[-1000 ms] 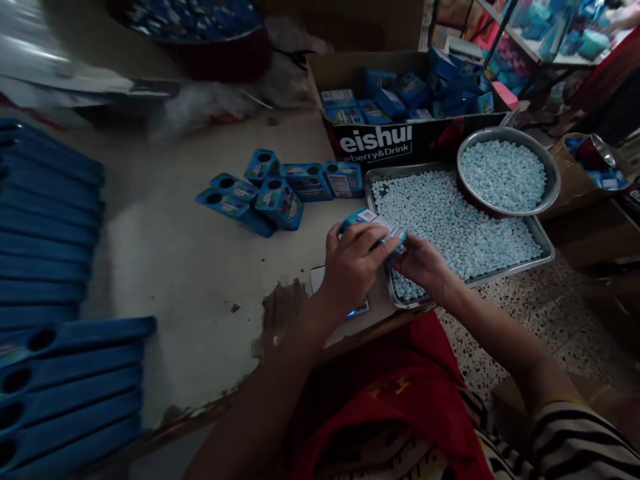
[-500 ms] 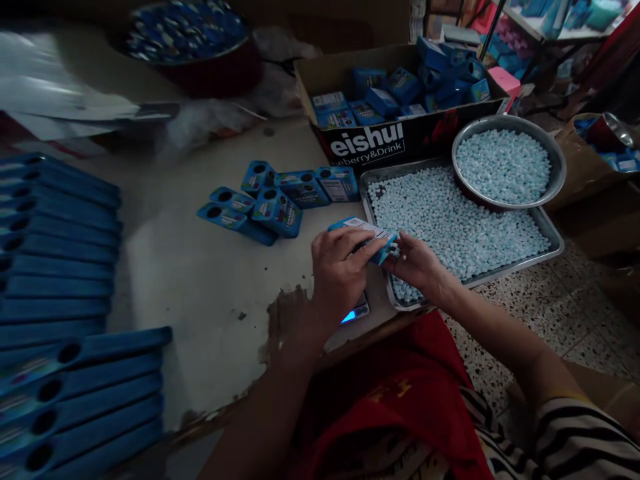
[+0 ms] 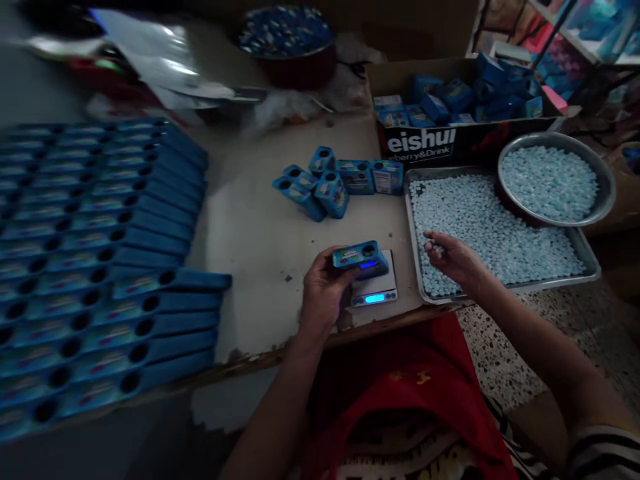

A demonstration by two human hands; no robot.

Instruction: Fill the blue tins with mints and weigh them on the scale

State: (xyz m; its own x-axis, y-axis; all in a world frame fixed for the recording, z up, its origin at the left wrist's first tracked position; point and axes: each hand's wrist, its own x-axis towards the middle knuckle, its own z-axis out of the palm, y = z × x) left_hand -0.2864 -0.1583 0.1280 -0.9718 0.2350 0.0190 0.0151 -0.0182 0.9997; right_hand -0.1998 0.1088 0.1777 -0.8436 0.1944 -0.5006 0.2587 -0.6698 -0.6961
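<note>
My left hand (image 3: 323,287) grips a small blue box (image 3: 357,259) with a dark round hole in its top. The box is upright over a small digital scale (image 3: 389,283) with a glowing display; whether it rests on the plate I cannot tell. Above the left part of a metal tray (image 3: 417,270) full of pale blue candies (image 3: 480,227), my right hand (image 3: 457,263) has its fingers curled around a few candies (image 3: 434,248).
Several similar boxes (image 3: 333,193) stand and lean beyond the scale. Rows of blue boxes (image 3: 170,200) fill the left. A steel bowl of candies (image 3: 607,190) overlaps the tray's back corner. Behind stand a cardboard carton (image 3: 415,143) of boxes and a red tub (image 3: 300,70).
My left hand has brought the box down and left to the scale and turned it hole-up. My right hand has moved away from the box to over the tray. The view has shifted left.
</note>
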